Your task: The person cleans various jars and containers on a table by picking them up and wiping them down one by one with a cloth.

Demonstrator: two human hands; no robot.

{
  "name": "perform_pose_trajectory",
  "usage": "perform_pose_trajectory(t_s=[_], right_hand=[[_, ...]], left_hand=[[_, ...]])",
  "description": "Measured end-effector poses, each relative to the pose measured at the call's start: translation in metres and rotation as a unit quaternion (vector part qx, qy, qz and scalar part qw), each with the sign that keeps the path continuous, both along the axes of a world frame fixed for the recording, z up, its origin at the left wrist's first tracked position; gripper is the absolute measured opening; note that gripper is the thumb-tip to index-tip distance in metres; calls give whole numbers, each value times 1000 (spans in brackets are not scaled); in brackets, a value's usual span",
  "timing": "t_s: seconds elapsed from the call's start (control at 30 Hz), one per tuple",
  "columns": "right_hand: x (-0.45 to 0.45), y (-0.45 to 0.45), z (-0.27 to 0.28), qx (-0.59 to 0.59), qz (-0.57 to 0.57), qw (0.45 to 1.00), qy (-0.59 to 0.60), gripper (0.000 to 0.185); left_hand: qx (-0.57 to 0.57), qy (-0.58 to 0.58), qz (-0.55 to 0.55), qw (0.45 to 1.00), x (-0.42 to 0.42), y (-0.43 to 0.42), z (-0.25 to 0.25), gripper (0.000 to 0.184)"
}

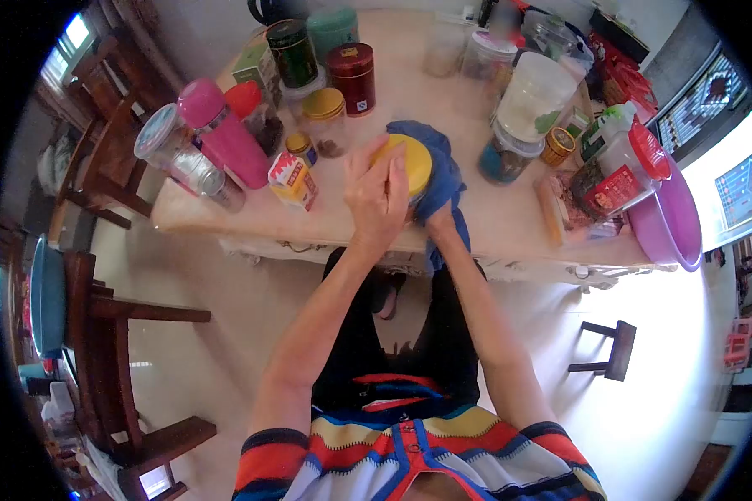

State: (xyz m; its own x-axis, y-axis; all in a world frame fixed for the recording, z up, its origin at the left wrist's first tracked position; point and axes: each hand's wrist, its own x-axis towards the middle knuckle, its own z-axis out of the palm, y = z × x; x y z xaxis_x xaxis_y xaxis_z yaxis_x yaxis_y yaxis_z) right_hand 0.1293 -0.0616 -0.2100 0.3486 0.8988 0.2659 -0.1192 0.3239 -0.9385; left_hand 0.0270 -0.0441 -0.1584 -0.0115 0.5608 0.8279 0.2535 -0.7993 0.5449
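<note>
A jar with a yellow lid (416, 164) stands near the table's front edge, in front of me. My left hand (378, 194) lies on the left side of the lid, fingers together and pointing up, closed on the jar. On the jar's right side, my right hand (441, 222) holds a blue cloth (448, 185) against it. The cloth wraps around the back and right of the jar and hangs over the table edge. Most of the jar's body is hidden by my hands and the cloth.
On the table (301, 230), a pink thermos (224, 134), small carton (292, 181), tins and jars stand at the left. Tubs (510, 154), a red-lidded jar (614, 184) and a purple basin (673, 219) are at the right. A stool (620, 351) stands on the floor.
</note>
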Motion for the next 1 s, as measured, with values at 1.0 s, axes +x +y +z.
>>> perform_pose_trajectory(t_s=[1.0], right_hand=[[-28, -32, 17, 84, -82, 979, -169, 43]], left_hand=[[-2, 6, 38, 999, 3, -2, 5, 17]])
